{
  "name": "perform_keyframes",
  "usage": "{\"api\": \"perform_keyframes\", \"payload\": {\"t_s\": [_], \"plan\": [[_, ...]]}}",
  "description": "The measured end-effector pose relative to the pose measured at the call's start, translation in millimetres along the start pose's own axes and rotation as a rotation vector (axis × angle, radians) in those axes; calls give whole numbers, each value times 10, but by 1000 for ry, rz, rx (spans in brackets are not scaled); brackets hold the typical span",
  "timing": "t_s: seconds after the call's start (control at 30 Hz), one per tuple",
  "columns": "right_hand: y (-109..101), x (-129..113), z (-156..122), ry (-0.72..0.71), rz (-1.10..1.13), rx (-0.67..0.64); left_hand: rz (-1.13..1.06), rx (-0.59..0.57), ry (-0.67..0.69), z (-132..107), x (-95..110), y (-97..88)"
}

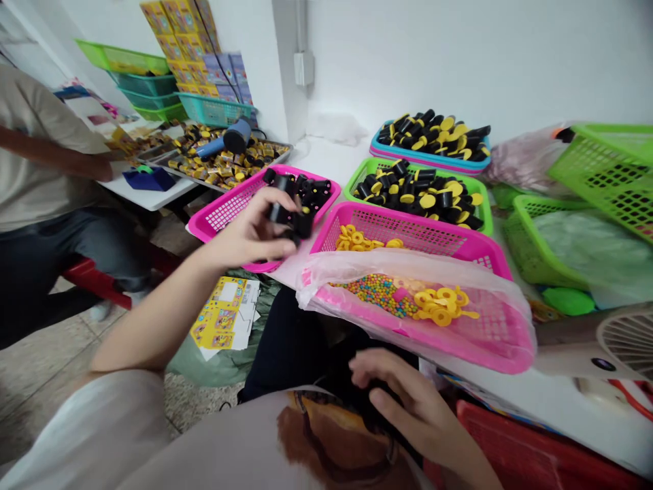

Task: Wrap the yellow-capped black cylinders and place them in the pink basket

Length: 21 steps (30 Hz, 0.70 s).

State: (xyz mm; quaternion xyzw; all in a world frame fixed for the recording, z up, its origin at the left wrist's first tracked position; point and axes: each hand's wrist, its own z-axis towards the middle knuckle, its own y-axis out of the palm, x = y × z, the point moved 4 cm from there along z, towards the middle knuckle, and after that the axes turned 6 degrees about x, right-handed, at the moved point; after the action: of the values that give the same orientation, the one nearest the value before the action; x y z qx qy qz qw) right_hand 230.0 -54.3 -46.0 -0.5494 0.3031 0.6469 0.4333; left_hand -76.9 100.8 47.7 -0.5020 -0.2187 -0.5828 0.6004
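My left hand (262, 231) is over the left pink basket (217, 214), its fingers curled round blurred black plastic cylinders (281, 204). More black cylinders (319, 187) lie behind it in the same basket. Above my lap hangs my right hand (408, 401), fingers bent and thumb apart, with nothing visible in it. It is closest to the larger pink basket (408, 221), whose front is draped with clear plastic film (459, 262). That basket contains yellow plastic rings with tabs (441, 306) and small multicoloured beads (375, 292).
A green basket (354, 180) and a blue basket (377, 146) hold black cylinders with yellow caps. At right are green baskets (541, 262) and a fan (607, 340). A co-worker (43, 150) sits at left, by a tray (209, 180) of yellow pieces. Flattened yellow cartons (227, 316) lie below my left arm.
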Motion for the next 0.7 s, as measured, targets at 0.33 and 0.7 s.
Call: {"api": "perform_keyframes", "payload": {"t_s": [0.33,0.7], "plan": [[267,-199,491,-120,246,437,-554,-174,338,-344,404,1404],[220,-74,504,-402,-284,910,-919,152,-82,-417,277,1929]]}}
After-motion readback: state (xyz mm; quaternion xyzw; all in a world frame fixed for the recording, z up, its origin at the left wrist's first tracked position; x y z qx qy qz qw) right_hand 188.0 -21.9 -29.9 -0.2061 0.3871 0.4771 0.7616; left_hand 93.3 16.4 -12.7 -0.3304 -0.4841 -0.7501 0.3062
